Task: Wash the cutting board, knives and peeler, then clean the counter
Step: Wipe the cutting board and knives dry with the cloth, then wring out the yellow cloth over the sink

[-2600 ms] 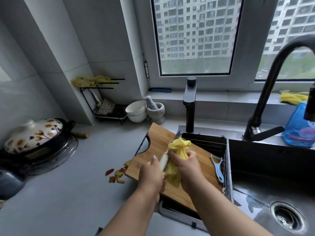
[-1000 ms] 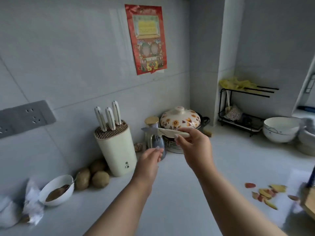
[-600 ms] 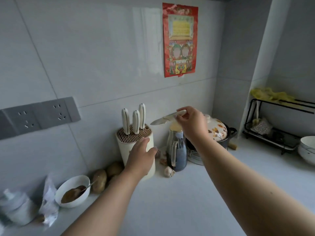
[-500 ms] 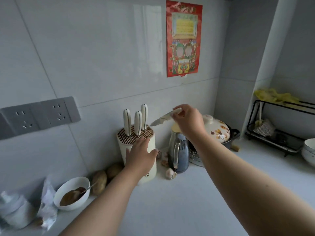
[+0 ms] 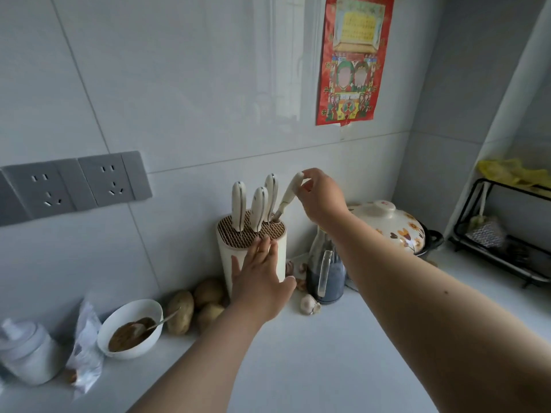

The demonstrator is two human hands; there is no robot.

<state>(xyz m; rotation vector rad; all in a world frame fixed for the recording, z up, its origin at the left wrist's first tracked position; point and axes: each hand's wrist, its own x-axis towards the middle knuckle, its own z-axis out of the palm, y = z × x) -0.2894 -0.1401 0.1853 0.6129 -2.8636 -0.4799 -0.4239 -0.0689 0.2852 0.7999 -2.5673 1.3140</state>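
Note:
A cream knife block stands against the tiled wall with three white-handled knives upright in its slotted top. A fourth white-handled knife leans in the block's right edge, its blade mostly sunk in. My right hand pinches the top of that knife's handle with fingertips. My left hand presses flat against the front of the block, fingers straight. The cutting board and peeler are out of view.
A dark glass jug and a floral clay pot stand right of the block. Potatoes, a garlic bulb, a white bowl with brown paste, and a black wire rack line the white counter.
My right hand tipped the knife from level to point-down and slid its blade into the block. My left hand stayed on the block's front.

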